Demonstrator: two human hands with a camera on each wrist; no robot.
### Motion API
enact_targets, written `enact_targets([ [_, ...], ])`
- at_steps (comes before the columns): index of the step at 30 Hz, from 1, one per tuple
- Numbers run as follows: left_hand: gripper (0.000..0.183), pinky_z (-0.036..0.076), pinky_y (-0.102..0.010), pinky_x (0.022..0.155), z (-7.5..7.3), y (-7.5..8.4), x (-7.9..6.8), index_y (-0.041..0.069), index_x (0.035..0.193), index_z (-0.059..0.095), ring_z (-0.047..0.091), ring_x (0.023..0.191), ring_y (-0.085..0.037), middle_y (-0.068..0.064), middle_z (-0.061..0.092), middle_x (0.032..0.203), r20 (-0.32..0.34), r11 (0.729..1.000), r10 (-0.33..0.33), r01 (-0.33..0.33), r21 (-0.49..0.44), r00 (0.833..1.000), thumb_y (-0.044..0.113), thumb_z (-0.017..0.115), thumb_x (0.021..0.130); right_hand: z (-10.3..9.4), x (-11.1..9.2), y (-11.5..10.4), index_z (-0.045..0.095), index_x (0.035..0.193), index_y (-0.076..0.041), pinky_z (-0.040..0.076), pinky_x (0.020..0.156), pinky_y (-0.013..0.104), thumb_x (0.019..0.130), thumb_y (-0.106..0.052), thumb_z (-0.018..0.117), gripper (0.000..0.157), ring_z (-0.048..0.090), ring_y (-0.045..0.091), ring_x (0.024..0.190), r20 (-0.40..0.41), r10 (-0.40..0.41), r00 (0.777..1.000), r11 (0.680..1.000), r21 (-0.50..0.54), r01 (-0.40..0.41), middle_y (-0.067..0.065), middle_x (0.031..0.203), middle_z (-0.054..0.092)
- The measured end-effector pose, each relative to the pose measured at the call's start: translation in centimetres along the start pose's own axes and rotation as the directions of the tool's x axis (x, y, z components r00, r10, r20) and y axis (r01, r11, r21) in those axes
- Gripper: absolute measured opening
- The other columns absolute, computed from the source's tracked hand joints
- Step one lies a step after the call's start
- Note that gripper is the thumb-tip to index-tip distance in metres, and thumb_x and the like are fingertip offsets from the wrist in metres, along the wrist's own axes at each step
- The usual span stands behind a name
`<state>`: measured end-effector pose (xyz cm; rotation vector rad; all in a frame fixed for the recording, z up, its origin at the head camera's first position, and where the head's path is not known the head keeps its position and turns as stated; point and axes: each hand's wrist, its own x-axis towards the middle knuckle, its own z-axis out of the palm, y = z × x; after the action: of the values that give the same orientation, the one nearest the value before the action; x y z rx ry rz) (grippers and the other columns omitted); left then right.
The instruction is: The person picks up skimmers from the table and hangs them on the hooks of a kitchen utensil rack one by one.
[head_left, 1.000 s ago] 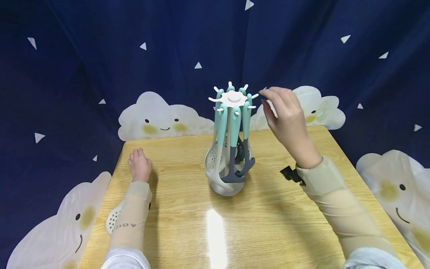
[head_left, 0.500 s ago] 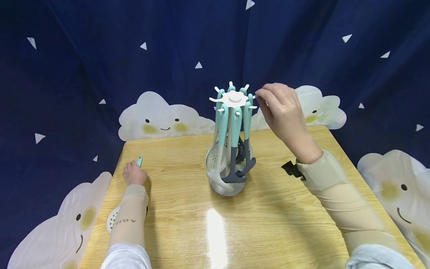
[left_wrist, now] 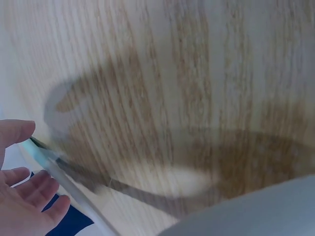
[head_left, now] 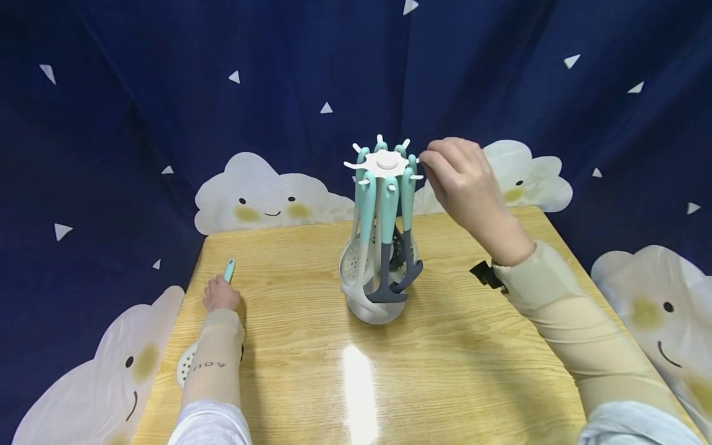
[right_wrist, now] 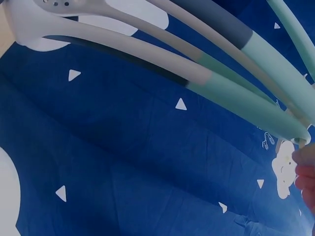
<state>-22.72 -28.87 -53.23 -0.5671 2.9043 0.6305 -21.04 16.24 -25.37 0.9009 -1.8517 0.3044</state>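
Observation:
A utensil carousel (head_left: 387,162) stands upright on the table, its white spoked top hung all round with teal-handled utensils. My right hand (head_left: 458,170) pinches the tip of one right-hand spoke between thumb and fingers. In the right wrist view, my right fingertips (right_wrist: 306,164) sit right beside a hanging utensil's teal handle (right_wrist: 246,105). A skimmer (head_left: 186,363) with a round, holed head lies at the table's left side, partly hidden under my forearm. My left hand (head_left: 221,294) holds its handle, thumb and fingers on either side; the teal end (head_left: 229,271) sticks out beyond the hand.
The wooden table (head_left: 300,346) runs back to a dark blue curtain (head_left: 278,80) with white triangles and clouds. Dark nylon-like turner heads (head_left: 389,293) and pale ladle shapes (head_left: 356,266) hang low around the carousel's base.
My left hand has drawn back along the skimmer, so its teal end now shows. My right hand has moved left onto the carousel's spoke, which it was just short of before.

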Motion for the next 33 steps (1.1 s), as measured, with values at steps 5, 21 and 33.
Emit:
enact_targets([
  [5, 0.039, 0.04, -0.054, 0.081, 0.2, 0.1, -0.2, -0.016, 0.118, 0.034, 0.038, 0.104, -0.048, -0.034, 0.038, 0.109, 0.012, 1.0, -0.007, 0.007, 0.01, 1.0, 0.005, 0.045, 0.087, 0.1, 0.0, -0.1, 0.058, 0.086, 0.005, 0.044, 0.075, 0.044, 0.083, 0.009, 0.055, 0.007, 0.053, 0.034, 0.084, -0.006, 0.01, 1.0, 1.0, 0.02, -0.01, 0.017, 0.088, 0.059],
  [21, 0.026, 0.042, -0.055, 0.078, 0.8, -0.5, -0.6, -0.02, 0.109, 0.043, 0.044, 0.099, -0.051, -0.038, 0.043, 0.102, -0.078, 0.999, -0.048, 0.047, -0.019, 0.996, -0.006, 0.042, 0.086, -0.1, 0.0, 0.0, 0.058, 0.087, 0.006, 0.044, 0.072, 0.043, 0.083, 0.01, 0.055, 0.006, 0.052, 0.034, 0.085, 0.031, 0.006, 0.999, 1.0, 0.013, -0.007, 0.018, 0.09, 0.059],
  [33, 0.027, 0.043, -0.054, 0.078, 0.4, 0.0, -1.2, -0.02, 0.108, 0.043, 0.045, 0.099, -0.051, -0.038, 0.044, 0.101, -0.073, 1.0, -0.006, 0.006, -0.005, 0.997, -0.007, 0.043, 0.084, -0.2, 0.0, -0.1, 0.057, 0.088, 0.006, 0.045, 0.072, 0.042, 0.083, 0.01, 0.055, 0.007, 0.052, 0.034, 0.085, 0.054, 0.015, 0.998, 1.0, 0.018, -0.016, 0.018, 0.09, 0.058],
])
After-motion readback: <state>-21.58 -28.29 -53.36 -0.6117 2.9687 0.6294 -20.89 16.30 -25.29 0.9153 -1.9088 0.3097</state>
